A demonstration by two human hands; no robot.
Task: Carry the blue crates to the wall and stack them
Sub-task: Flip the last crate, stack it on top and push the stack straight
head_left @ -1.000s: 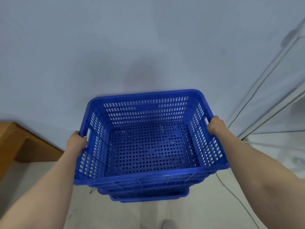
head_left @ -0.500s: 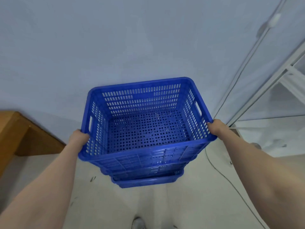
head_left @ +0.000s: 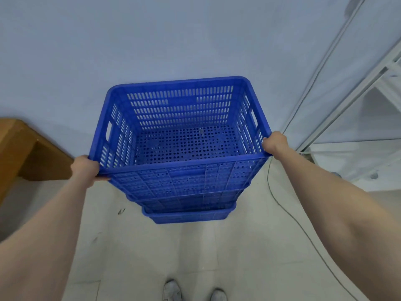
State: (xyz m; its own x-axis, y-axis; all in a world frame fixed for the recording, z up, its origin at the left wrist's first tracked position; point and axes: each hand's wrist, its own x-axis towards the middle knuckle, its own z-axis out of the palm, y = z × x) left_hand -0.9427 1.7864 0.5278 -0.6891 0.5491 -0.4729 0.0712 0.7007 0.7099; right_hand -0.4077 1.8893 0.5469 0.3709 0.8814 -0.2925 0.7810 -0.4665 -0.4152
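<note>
Top crate sits nested on stack by wall. Left hand & right hand both grip its rim; release left.

storeroom or utility corner – bare pale wall, tiled floor, stacked blue crates, white metal rack.

Left hand, right hand grip top blue crate rim corners; crate stack against wall.
</note>
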